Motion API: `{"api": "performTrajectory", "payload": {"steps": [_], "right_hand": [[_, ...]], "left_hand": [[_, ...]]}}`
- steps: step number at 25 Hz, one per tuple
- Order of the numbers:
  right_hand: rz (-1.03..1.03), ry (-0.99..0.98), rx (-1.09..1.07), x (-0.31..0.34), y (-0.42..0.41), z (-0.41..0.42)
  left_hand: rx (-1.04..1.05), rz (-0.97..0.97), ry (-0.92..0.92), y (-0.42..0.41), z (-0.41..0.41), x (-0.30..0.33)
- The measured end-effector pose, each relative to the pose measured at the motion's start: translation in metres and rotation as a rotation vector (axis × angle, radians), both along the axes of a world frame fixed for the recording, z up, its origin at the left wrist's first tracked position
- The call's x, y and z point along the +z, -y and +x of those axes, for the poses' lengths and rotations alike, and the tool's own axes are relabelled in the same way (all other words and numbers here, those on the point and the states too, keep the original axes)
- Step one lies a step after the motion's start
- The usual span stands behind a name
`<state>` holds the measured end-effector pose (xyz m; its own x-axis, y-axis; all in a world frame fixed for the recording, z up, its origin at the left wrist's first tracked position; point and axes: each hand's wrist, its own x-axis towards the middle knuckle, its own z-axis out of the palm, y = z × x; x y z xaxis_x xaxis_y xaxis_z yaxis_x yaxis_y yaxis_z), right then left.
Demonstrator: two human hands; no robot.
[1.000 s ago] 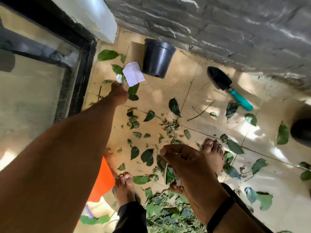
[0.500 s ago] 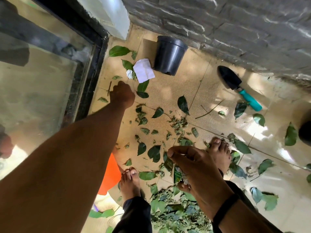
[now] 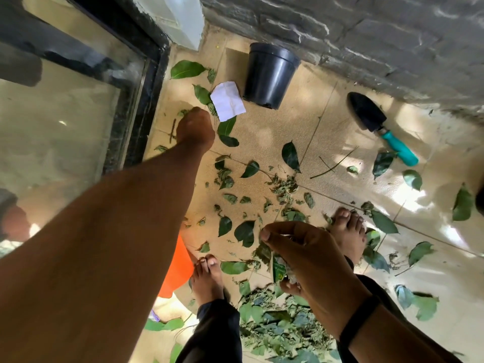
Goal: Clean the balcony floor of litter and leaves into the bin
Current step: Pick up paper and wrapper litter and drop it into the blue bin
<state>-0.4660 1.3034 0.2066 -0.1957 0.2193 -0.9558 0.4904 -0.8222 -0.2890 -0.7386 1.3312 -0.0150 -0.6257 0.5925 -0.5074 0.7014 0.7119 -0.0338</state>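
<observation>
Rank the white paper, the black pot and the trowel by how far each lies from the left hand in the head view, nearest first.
Measured from the left hand:
1. White paper: just right of the hand, beside the leaves by the door frame.
2. Black pot: beyond the paper, against the stone wall.
3. Trowel: far right, near the wall, teal handle pointing away from the hand.

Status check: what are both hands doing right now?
Left hand reaching down by white paper. Right hand grips litter wad. Leaves underfoot.
</observation>
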Motion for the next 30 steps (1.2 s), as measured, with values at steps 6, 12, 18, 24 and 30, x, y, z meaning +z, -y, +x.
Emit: {"api": "performTrajectory", "payload": {"steps": [6, 12, 18, 24, 30], "right_hand": [[-0.029, 0.033, 0.005, 0.002, -0.004, -0.002], [0.030, -0.043, 0.059, 0.007, -0.017, 0.003], [0.058, -0.080, 0.057, 0.010, -0.030, 0.008], [0.027, -0.011, -0.023, 0.006, -0.027, 0.015], [0.053, 0.197, -0.378, -0.023, 0.001, 0.014]], "left_hand": [[0.216, 0.220, -0.023, 0.013, 0.007, 0.022], [-0.232, 0.167, 0.005, -0.043, 0.026, -0.006], [-0.119, -0.029, -0.047, -0.073, 0.028, -0.025], [0.356, 0.411, 0.012, -0.027, 0.075, 0.037], [1.055, 0.743, 0.755, 0.030, 0.204, 0.162]]}}
